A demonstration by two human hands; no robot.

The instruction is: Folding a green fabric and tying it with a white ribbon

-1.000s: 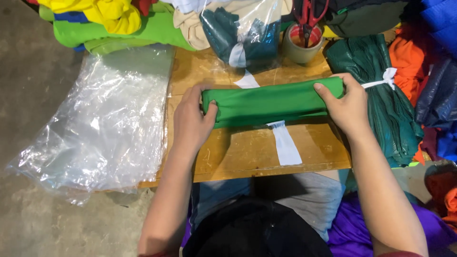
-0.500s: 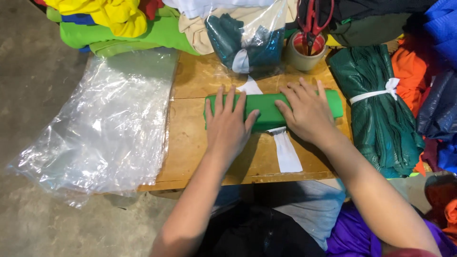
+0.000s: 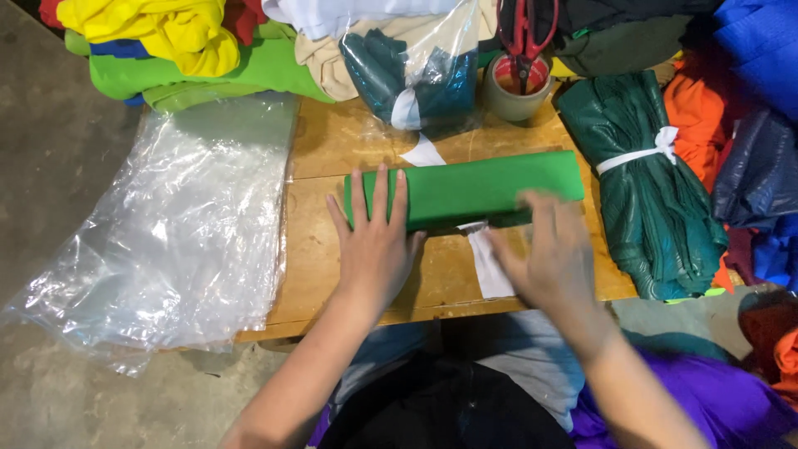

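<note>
Right then, my left hand (image 3: pixel 376 241) lay flat and open on the left end of the green cloth roll (image 3: pixel 474 189), with the fingers spread and pressing down on it. The roll lay across the middle of the wooden table (image 3: pixel 332 233), long side going left to right. My right hand (image 3: pixel 550 254) was blurry, just in front of the roll near its right half; it looked open, but I could not tell if it touched the cloth. A white strip (image 3: pixel 486 266) lay on the table, tucked under the roll and sticking out toward me, right beside my right hand. A pile of clear plastic bags (image 3: pixel 174 224) lay off to the left, partly on the table. A dark green bundle (image 3: pixel 648 183) tied with a white band sat to the right. At the back stood a tape roll (image 3: pixel 515 87) with red scissors (image 3: pixel 522 33) stuck in it, next to a bagged dark cloth (image 3: pixel 411 71).
</note>
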